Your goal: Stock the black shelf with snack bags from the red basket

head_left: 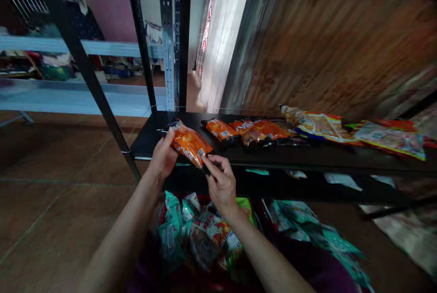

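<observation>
Between my two hands is an orange snack bag with black ends, held over the left end of the black shelf. My left hand is closed on its left end, the thumb on top. At the opposite corner, my right hand pinches the bag's lower right edge. A similar orange bag lies on the shelf just to the right. Beyond it, more orange bags overlap one another. The undersides of the held bag and some fingertips are hidden.
Yellow and red snack packs lie farther right on the shelf. Below, a container of mixed snack bags sits in front of me, with green bags beside it. A black shelf post slants at the left.
</observation>
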`<state>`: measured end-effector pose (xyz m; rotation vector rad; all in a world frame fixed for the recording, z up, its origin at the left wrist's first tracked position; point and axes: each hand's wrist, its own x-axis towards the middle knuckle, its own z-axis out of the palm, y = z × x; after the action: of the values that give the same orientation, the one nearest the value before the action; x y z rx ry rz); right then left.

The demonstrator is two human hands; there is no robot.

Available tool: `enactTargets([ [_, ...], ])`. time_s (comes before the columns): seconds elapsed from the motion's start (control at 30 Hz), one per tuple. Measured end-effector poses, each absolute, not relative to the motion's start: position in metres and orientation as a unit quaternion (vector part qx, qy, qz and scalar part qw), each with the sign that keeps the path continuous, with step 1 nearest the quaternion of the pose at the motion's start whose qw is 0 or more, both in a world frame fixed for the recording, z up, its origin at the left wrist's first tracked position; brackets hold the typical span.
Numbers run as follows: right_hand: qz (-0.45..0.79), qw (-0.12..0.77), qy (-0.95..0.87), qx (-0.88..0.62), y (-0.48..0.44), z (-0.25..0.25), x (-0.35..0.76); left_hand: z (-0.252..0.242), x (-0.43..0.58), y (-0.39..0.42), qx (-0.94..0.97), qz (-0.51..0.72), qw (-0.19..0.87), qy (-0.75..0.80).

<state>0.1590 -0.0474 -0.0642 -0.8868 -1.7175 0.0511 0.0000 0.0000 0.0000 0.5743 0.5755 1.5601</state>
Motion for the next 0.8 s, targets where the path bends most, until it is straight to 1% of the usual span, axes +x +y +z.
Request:
enactTargets([
  [0.17,-0.004,0.544,-0.756,-0.364,-0.046,-0.072,0.156,0.003,-0.014,0.011,0.144,0.692,0.652,0.275],
  [0.27,0.050,0.552,-0.741,-0.378,-0.050,-0.077,0.155,-0.006,-0.022,0.014,0.067,0.678,0.661,0.316],
  [0.33,0.143,0.581,-0.695,-0.399,-0.054,-0.080,0.154,-0.012,-0.026,0.014,0.046,0.675,0.658,0.331],
  [0.37,0.209,0.607,-0.648,-0.410,-0.056,-0.082,0.153,-0.013,-0.027,0.015,0.043,0.675,0.657,0.333],
  [0.43,0.370,0.655,-0.500,-0.430,-0.058,-0.083,0.150,-0.014,-0.027,0.016,0.046,0.680,0.653,0.332],
  [0.5,0.535,0.647,-0.325,-0.435,-0.059,-0.082,0.148,-0.012,-0.024,0.017,0.059,0.674,0.658,0.331],
  [0.57,0.648,0.599,-0.207,-0.423,-0.058,-0.078,0.146,-0.010,-0.020,0.018,0.074,0.658,0.671,0.334],
  [0.63,0.698,0.569,-0.162,-0.403,-0.058,-0.073,0.147,-0.008,-0.015,0.020,0.086,0.644,0.680,0.340],
  [0.8,0.735,0.564,-0.134,-0.352,-0.064,-0.068,0.150,-0.011,-0.011,0.028,0.096,0.651,0.660,0.363],
])
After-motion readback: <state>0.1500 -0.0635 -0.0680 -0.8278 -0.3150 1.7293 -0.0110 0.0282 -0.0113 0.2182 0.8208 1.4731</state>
